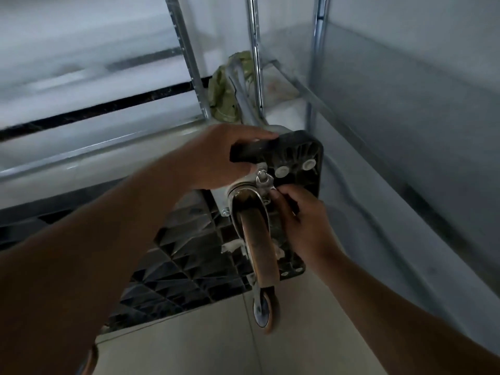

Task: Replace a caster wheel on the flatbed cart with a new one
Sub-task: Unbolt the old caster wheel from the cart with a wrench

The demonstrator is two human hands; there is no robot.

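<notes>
Two hands [216,158] grip one upturned cart [295,155] bearing two casters [259,247]

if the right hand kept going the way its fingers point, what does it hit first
Its fingertips on the right hand already sit at the caster's metal mounting plate, so that comes first. Just beyond lies the cart's black ribbed underside, gripped by the left hand. Motion blur leaves actual contact uncertain.

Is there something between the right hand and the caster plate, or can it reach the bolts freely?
Nothing visible blocks it. The right hand already has its fingertips on the edge of the caster plate, beside the wheel. The left hand grips the cart edge above.
</notes>
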